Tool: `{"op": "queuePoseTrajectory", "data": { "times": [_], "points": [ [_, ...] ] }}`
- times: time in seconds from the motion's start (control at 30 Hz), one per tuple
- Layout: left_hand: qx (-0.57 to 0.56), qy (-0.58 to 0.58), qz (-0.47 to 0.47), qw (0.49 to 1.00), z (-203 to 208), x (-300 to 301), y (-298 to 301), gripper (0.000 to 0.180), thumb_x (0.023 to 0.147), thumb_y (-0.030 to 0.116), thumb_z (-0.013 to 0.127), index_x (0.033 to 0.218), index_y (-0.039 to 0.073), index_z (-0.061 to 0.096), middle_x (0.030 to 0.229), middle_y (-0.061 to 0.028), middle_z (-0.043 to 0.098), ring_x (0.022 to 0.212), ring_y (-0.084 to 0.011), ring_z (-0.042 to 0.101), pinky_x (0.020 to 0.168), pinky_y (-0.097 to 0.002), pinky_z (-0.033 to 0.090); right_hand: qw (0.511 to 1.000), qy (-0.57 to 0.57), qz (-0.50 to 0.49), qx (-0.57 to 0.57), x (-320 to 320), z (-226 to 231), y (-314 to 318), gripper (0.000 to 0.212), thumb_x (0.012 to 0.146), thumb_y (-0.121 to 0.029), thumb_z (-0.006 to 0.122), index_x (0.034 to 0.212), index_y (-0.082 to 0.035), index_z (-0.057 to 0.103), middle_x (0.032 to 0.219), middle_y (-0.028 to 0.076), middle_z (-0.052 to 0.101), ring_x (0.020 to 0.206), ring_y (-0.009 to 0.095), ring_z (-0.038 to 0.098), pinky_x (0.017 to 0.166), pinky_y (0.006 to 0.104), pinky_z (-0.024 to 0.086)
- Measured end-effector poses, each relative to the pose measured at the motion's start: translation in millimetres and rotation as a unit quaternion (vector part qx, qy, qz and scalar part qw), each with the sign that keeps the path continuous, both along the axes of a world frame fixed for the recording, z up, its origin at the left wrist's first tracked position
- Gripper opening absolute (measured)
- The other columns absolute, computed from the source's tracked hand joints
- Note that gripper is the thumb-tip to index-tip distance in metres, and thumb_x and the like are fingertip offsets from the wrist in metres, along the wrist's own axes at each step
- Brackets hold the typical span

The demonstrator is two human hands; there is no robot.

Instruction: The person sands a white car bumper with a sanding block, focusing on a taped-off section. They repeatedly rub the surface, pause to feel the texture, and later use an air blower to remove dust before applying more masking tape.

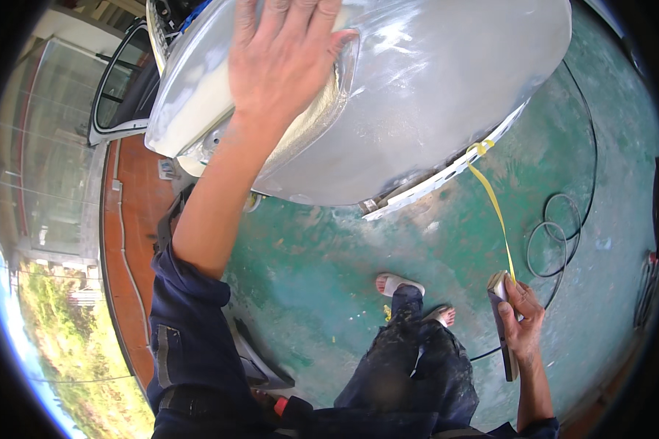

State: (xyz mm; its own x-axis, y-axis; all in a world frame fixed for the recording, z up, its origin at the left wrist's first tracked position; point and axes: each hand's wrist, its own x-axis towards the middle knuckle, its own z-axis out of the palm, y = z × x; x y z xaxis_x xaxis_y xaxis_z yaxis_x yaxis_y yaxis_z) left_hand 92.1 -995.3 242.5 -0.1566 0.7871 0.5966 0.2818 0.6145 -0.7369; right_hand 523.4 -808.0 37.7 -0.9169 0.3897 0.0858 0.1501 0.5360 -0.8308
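A large grey car body panel [447,102] with pale, sanded-looking patches fills the upper middle. My left hand [280,62] lies flat on it, fingers stretched toward the top edge, beside a curved recess with a rough yellowish surface. Low at the right, away from the panel, my right hand [523,318] is closed around a long sanding block [507,355], held upright, its thumb across the side. A yellow strip of tape [495,205] hangs from the panel's white perforated edge [439,181] down to the top of the block; whether it touches is unclear.
A thin black hose [592,139] lies coiled on the green floor [307,256] at the right. An open car door [121,88] stands at the far left, beside orange tiles [143,219]. Near my left sleeve a dark curved part [260,366] lies on the floor.
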Motion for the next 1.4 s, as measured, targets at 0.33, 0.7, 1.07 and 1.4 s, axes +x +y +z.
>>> {"op": "queuePoseTrajectory", "data": {
  "times": [0.33,0.7,1.07,1.4],
  "points": [
    [0.024,-0.067,-0.017,0.997,0,-19,-226,0.093,0.105,0.060,0.041,0.161,-0.009,0.016,0.166,-0.0304,0.026,0.153,-0.0446,0.028,0.125,-0.0571,0.023,0.945,-0.300,-0.095,-0.092,113,-143,-20,0.037,0.085,-0.020,0.073,0.114,0.002,0.073,0.094,0.025,0.073,0.086,0.036,0.074,0.079,0.0386,0.056],
    [-0.076,-0.079,-0.156,0.982,62,3,-3,0.117,0.073,0.060,0.085,0.156,-0.004,0.033,0.158,-0.0238,0.043,0.144,-0.0393,0.045,0.117,-0.0494,0.038,0.903,-0.372,-0.151,-0.152,209,-202,-96,0.029,0.089,-0.028,0.069,0.084,0.000,0.062,0.064,0.019,0.041,0.060,0.020,0.035,0.057,0.0396,0.043],
    [-0.124,-0.186,-0.189,0.956,80,-12,-69,0.125,0.067,0.051,0.091,0.160,-0.001,0.027,0.159,-0.0251,0.041,0.143,-0.0407,0.046,0.115,-0.0474,0.042,0.926,-0.234,-0.279,-0.102,274,-351,-205,0.070,0.088,-0.034,0.068,0.141,0.008,0.055,0.086,0.014,0.068,0.076,0.017,0.061,0.069,0.0389,0.050],
    [-0.072,-0.423,-0.067,0.901,73,-63,-269,0.128,0.065,0.040,0.094,0.161,-0.004,0.021,0.162,-0.0244,0.036,0.147,-0.0415,0.039,0.121,-0.0474,0.031,0.842,-0.157,-0.419,-0.301,218,-339,-262,0.072,0.104,-0.029,0.061,0.162,-0.001,0.029,0.080,-0.003,0.053,0.068,0.005,0.045,0.059,0.0248,0.040]
  ]
}}
